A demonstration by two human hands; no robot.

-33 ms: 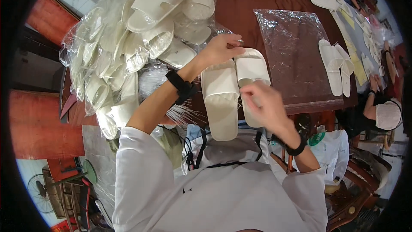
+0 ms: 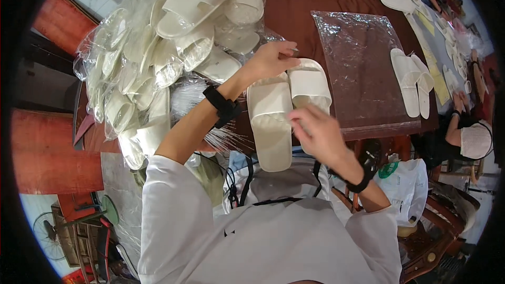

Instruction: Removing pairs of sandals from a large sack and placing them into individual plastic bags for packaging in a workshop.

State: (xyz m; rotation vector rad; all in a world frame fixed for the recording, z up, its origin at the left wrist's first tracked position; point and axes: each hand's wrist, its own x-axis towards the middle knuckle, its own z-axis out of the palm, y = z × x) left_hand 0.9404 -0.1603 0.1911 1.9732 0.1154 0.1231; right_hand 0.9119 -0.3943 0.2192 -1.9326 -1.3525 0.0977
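Two white open-toe slippers lie side by side on the brown table (image 2: pixel 302 5) right in front of me: the left slipper (image 2: pixel 269 126) and the right slipper (image 2: pixel 311 87). My left hand (image 2: pixel 273 59) reaches across and grips their toe ends from above. My right hand (image 2: pixel 315 129) hovers over the heel of the right slipper, fingers loosely apart and slightly blurred, with nothing seen in it. Both wrists wear black bands.
A flat clear plastic bag (image 2: pixel 363 68) lies just right of the slippers, with another white pair (image 2: pixel 413 81) beyond it. A big pile of bagged white slippers (image 2: pixel 168 47) fills the table's left. Another person (image 2: pixel 471 137) sits at the right edge.
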